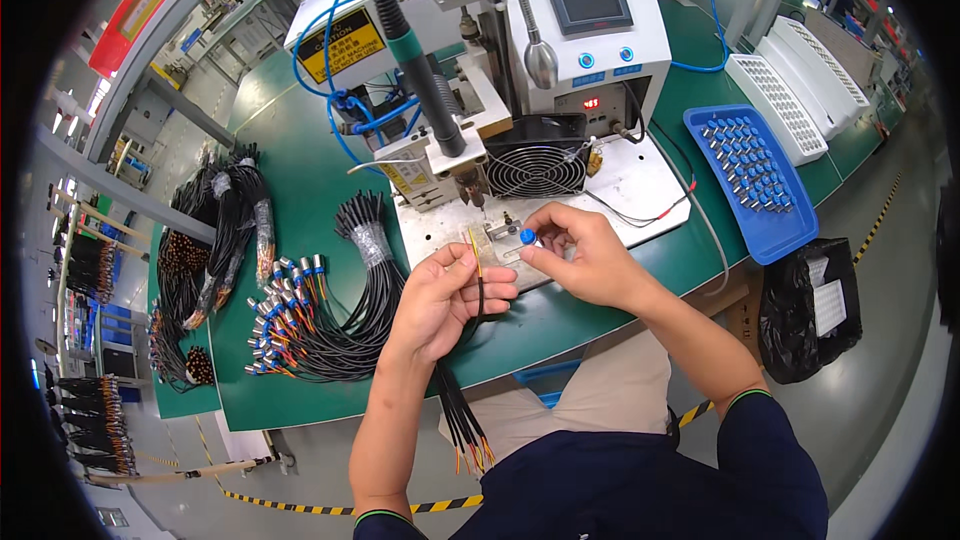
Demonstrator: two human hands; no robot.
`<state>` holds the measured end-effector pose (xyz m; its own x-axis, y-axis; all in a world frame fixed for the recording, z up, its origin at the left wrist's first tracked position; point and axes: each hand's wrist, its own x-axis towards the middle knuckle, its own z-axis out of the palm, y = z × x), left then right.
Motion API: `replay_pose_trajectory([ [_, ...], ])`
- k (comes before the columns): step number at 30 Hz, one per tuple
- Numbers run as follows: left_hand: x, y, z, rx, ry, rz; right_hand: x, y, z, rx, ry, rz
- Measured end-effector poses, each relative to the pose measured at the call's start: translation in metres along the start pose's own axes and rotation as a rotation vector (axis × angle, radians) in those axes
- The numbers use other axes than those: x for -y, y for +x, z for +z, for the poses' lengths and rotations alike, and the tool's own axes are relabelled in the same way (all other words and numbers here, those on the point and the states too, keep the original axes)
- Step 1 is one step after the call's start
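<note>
My left hand pinches a thin black cable between thumb and forefinger, its other fingers partly spread. The cable's stripped end stands upward, showing thin yellow and reddish wires. Between the thumb and fingertips of my right hand is a small round connector with a blue face. Connector and wire ends are apart, close in front of a soldering machine's tip. Below my left hand, several more black cables hang over the table edge with coloured ends.
Left on the green table lie a bundle of cables with metal connectors and further cable bundles. A white machine with a screen and a fan stand ahead. Rightward are a blue tray of connectors and a black-lined bin.
</note>
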<state>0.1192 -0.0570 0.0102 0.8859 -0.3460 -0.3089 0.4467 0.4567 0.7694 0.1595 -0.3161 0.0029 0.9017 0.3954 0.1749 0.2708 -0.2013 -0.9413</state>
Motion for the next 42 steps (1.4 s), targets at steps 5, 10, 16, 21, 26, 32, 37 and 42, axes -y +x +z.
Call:
replay_pose_trajectory([
  [5,0.000,0.003,-0.004,-0.042,-0.069,0.008,-0.005,0.008,0.006,0.005,-0.004,0.049],
  [10,0.000,0.007,-0.012,0.011,-0.078,0.057,-0.005,0.013,0.007,0.020,0.007,0.064],
  [16,-0.007,0.010,-0.011,-0.044,-0.040,0.041,-0.006,0.013,0.006,0.019,0.006,0.059],
  [21,-0.008,0.008,-0.009,-0.040,-0.048,0.047,-0.014,0.012,0.010,-0.043,0.016,-0.057],
  [26,-0.009,0.005,-0.006,-0.058,0.007,0.037,-0.008,0.011,0.006,0.007,0.005,0.054],
  [32,-0.011,0.005,-0.006,-0.049,-0.031,0.026,-0.008,0.010,0.006,0.005,0.005,0.070],
  [37,-0.006,0.008,-0.019,0.023,-0.140,0.044,-0.010,0.010,0.006,-0.002,-0.004,0.059],
  [42,-0.001,0.013,-0.029,0.007,-0.214,0.052,-0.006,0.010,0.007,0.000,-0.009,0.057],
])
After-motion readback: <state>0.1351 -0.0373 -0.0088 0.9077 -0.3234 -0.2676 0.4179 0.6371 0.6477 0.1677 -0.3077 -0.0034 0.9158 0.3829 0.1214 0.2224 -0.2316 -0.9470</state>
